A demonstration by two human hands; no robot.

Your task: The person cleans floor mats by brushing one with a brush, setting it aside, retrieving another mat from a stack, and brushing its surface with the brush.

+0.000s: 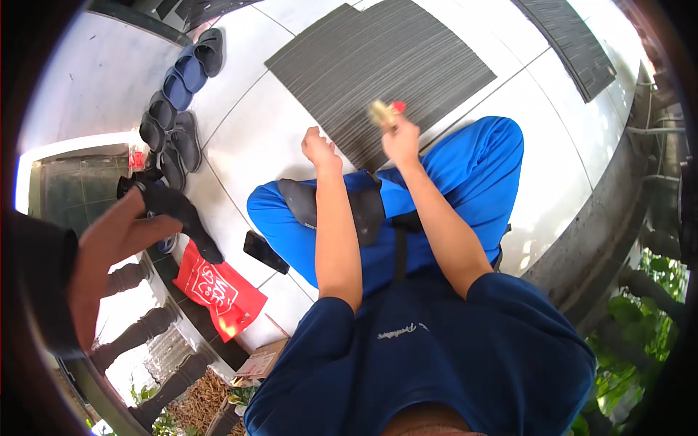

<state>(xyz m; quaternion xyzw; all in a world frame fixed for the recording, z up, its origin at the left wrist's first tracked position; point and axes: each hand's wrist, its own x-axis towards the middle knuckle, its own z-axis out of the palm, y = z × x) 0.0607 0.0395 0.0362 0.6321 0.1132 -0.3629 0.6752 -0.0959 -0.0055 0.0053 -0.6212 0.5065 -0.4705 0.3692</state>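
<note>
Fingers of the right hand (402, 142) grip a blurred yellowish object (380, 115); left hand (321, 150), near the grey mat (378, 62), closure indeterminable.

The left arm (338, 232) and right arm (445, 218) both reach out in front. The left hand (321, 150) is loosely curled. The right hand (402, 141) grips with bent fingers.

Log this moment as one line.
right hand: holds blurred yellowish object | left hand: curled, contents unclear | grey striped mat: on tiled floor, ahead
</note>
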